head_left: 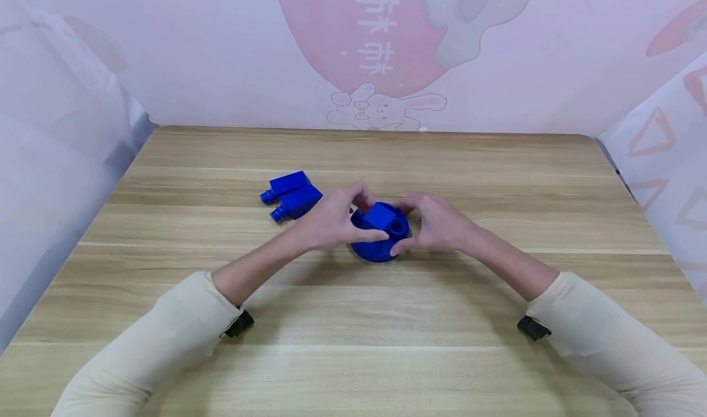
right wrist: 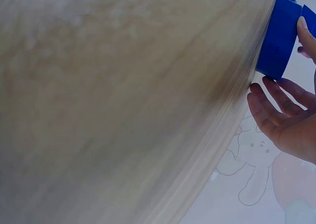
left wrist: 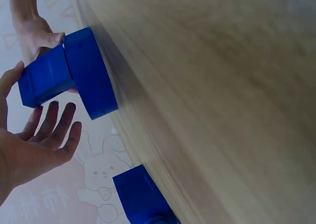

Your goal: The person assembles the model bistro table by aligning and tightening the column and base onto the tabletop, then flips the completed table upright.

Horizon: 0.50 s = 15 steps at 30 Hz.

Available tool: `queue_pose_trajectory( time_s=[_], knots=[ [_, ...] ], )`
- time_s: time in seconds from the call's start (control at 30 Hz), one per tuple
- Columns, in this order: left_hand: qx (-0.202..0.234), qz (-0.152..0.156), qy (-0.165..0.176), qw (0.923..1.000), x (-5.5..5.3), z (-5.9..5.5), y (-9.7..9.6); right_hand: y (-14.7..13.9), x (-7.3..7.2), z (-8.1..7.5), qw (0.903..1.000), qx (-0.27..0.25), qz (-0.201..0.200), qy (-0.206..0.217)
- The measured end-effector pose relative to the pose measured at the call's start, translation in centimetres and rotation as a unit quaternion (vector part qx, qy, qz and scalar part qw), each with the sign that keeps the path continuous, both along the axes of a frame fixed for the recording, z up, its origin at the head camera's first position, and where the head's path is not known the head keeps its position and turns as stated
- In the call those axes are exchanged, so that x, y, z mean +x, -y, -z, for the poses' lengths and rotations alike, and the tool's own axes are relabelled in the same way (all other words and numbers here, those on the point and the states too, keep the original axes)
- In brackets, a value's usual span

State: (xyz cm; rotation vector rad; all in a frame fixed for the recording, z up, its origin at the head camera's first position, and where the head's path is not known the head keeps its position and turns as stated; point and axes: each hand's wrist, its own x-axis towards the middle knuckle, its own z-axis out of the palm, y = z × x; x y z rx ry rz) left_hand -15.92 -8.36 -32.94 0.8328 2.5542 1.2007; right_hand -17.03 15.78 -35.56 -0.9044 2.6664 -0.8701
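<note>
A round blue base (head_left: 375,254) with a raised rim and a ring-shaped socket on top sits on the wooden table. On it stands a blue rectangular block (head_left: 379,215), also seen in the left wrist view with its lower end against the base. My left hand (head_left: 330,217) pinches the block near its top, thumb on the near side and a curled finger on the far side; its other fingers spread loosely. My right hand (head_left: 442,223) grips the right side of the base, thumb in front, fingers behind; in the right wrist view its fingertips (right wrist: 269,81) meet the base's lower edge.
Two more blue blocks (head_left: 301,201) with ribbed round necks lie side by side on the table, left of my left hand. A printed curtain (head_left: 221,54) stands along the table's far edge, with pale sheets at both sides.
</note>
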Motion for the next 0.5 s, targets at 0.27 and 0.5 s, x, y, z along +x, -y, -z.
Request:
queue_pose_trajectory(
  time_s=[0.27, 0.5],
  knots=[
    [0.016, 0.105, 0.015, 0.9943, -0.18, -0.13, 0.45, -0.01, 0.01, -0.09, 1.0, -0.002, 0.001, 0.003],
    [-0.01, 0.167, 0.039, 0.9851, -0.03, -0.33, 0.92, -0.01, 0.02, -0.01, 1.0, -0.004, 0.001, 0.004]
  ],
)
